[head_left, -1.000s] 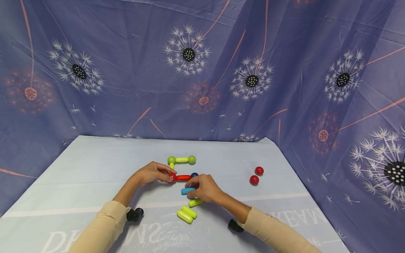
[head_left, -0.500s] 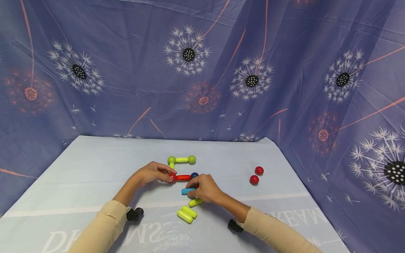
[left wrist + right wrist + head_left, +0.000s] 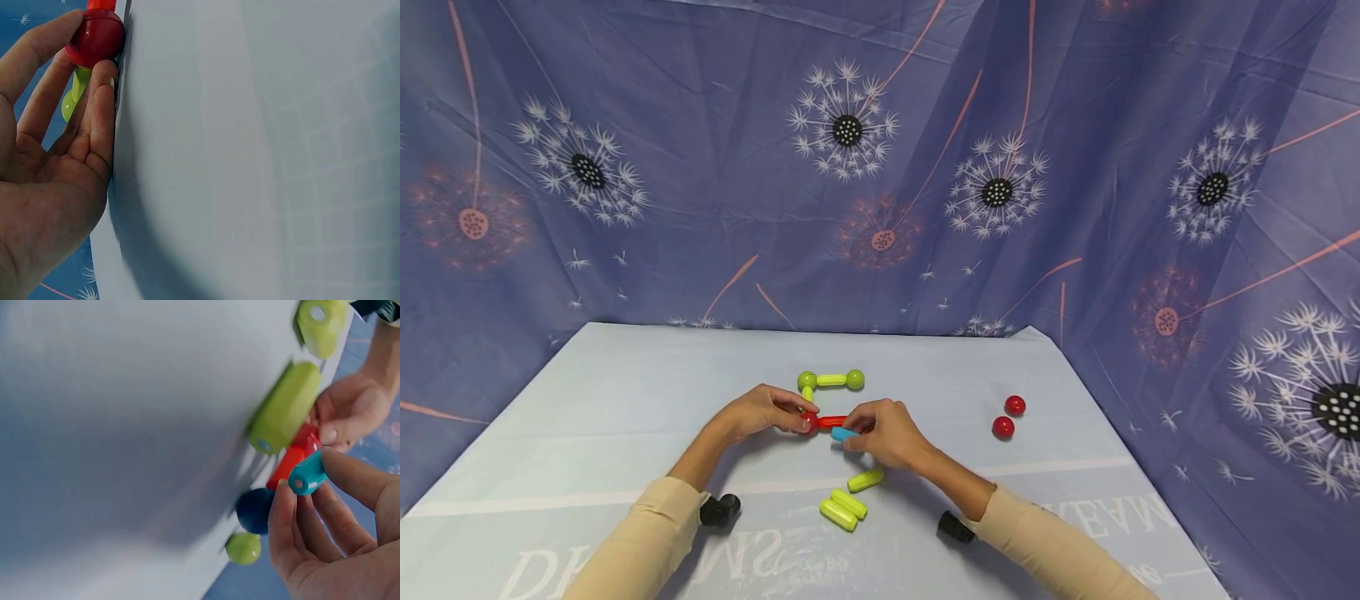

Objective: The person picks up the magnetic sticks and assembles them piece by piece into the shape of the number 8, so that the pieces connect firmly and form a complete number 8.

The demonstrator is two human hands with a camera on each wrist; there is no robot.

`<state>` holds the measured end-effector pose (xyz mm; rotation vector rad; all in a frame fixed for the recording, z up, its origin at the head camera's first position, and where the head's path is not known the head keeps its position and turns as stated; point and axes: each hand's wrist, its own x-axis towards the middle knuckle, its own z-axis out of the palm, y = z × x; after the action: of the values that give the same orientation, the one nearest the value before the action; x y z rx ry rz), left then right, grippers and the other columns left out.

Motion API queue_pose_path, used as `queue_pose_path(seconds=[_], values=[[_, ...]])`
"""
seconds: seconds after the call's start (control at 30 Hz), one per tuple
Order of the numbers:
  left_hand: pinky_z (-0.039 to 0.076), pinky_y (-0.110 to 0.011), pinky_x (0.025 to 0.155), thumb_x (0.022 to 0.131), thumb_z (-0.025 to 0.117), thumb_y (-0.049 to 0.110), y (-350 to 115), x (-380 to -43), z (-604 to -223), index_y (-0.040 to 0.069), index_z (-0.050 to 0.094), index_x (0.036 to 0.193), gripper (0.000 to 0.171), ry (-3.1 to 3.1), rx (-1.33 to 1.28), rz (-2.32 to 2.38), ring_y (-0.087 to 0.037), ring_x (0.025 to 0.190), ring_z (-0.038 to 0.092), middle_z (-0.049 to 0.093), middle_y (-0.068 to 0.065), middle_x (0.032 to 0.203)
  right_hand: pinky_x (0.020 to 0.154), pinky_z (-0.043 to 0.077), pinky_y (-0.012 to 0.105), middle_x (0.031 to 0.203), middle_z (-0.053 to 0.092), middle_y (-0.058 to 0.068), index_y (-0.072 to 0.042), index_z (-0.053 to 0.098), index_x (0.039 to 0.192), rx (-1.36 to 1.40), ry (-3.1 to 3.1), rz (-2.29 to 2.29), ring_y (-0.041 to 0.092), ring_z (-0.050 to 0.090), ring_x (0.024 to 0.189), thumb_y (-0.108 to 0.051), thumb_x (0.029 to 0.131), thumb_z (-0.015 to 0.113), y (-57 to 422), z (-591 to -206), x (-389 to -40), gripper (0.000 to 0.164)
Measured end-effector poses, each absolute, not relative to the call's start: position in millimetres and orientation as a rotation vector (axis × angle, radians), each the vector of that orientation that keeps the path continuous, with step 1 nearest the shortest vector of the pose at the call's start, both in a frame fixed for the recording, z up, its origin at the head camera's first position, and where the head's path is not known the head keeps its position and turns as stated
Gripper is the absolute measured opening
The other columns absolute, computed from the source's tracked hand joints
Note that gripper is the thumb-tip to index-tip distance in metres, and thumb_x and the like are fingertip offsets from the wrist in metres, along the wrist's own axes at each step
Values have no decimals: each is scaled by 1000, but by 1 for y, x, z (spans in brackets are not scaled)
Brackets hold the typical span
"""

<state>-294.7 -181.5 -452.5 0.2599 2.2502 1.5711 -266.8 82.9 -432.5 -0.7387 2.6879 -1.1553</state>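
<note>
My left hand (image 3: 767, 411) pinches a glossy red ball (image 3: 97, 37) between thumb and fingers. From that ball a red rod (image 3: 831, 422) runs right towards a navy ball (image 3: 255, 511), which my right hand hides in the head view. A short yellow-green rod (image 3: 807, 393) leads back from the red ball to a green ball (image 3: 807, 380). Another yellow-green rod (image 3: 831, 380) joins it to a second green ball (image 3: 855, 379). With thumb and fingertips, my right hand (image 3: 886, 435) holds a light blue rod (image 3: 307, 473) just in front of the red rod, its end face showing.
Nearer me on the pale cloth lie two yellow-green rods side by side (image 3: 838, 514), and a third loose rod (image 3: 866, 480) sits just beyond them. Two loose red balls (image 3: 1003, 427) rest at the right. A patterned curtain (image 3: 880, 167) hangs behind the table.
My right hand has carried the light blue rod away from me, towards the red rod, and now covers the navy ball in the head view. The left hand stays still on the red ball.
</note>
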Motion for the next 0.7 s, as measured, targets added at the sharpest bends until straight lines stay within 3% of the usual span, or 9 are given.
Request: queue_pose_path(seconds=[0.2, 0.43, 0.7], values=[[48, -33, 85, 80, 86, 17, -181, -296, -453, 6, 77, 117, 40, 2259, 246, 1570, -22, 104, 58, 73, -7, 114, 70, 54, 26, 86, 76, -2, -15, 77, 102, -738, 2713, -1212, 7, 68, 78, -16, 84, 83, 86, -419, -274, 19], [50, -32, 85, 81, 85, 17, -181, -296, -453, 6, 77, 117, 39, 2252, 241, 1558, -21, 105, 59, 73, -7, 114, 67, 55, 29, 90, 75, 1, -12, 69, 129, -689, 2758, -1228, 11, 69, 79, -15, 89, 78, 88, -410, -281, 42], [51, -31, 84, 81, 84, 15, -181, -296, -453, 3, 75, 119, 40, 2234, 264, 1568, -20, 104, 60, 74, -7, 113, 65, 56, 29, 87, 77, 3, -11, 71, 127, -662, 2782, -1329, 11, 70, 74, -13, 90, 76, 90, -412, -289, 37]])
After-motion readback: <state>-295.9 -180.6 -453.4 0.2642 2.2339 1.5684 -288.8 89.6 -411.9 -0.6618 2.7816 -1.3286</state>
